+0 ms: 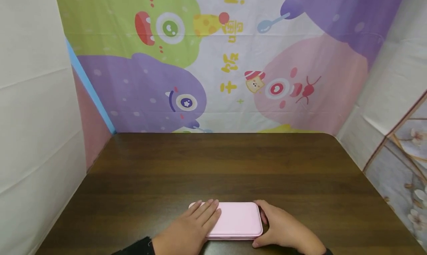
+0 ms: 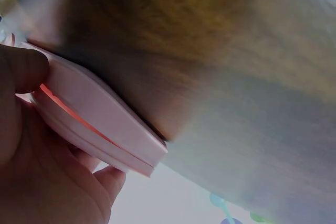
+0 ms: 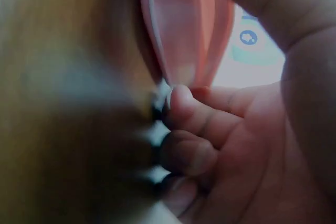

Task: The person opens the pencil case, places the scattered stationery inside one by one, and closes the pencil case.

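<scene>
A flat, rounded pink case (image 1: 238,219) lies on the brown wooden table (image 1: 220,166) near its front. Across the left part of its lid rests my left hand (image 1: 190,225), with the fingers straight. In the left wrist view, the thumb touches the side of the case (image 2: 100,103), where an orange-red line runs along the seam. My right hand (image 1: 283,225) grips the right end, its thumb at the front corner and index finger at the back corner. The right wrist view shows the other fingers (image 3: 191,153) curled beside the case (image 3: 178,24). Its contents are hidden.
Behind the table hangs a cloth (image 1: 230,110) printed with cartoon monsters. A pale cloth (image 1: 36,99) stands along the left side. On the right is a flower-patterned cloth (image 1: 410,166).
</scene>
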Action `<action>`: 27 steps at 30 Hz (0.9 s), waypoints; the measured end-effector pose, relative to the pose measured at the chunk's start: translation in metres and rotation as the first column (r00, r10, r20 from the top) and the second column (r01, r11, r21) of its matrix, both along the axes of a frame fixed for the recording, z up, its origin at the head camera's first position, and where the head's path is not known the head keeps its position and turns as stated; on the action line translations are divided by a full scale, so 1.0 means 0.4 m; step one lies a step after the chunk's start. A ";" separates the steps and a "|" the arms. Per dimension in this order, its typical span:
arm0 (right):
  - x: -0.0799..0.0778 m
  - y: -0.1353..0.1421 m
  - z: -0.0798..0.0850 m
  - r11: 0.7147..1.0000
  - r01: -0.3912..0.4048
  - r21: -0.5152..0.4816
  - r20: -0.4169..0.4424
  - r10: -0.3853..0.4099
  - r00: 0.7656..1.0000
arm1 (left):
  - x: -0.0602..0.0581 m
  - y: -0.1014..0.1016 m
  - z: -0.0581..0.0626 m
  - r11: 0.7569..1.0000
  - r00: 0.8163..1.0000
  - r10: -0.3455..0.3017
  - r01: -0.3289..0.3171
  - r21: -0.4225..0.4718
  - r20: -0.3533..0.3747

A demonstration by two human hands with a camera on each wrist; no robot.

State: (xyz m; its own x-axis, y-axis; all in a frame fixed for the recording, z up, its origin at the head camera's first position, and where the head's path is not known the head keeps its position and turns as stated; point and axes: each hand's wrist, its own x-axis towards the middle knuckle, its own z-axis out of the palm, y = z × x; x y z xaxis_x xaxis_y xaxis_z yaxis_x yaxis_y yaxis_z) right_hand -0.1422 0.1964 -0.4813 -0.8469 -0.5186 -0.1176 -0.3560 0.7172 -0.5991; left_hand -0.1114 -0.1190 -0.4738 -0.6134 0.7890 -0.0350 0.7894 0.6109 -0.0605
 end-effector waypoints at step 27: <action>0.078 -0.047 0.033 0.891 -0.143 0.431 -0.436 0.345 0.831 | 0.050 0.035 0.018 0.921 0.923 0.385 -0.383 0.074 -0.018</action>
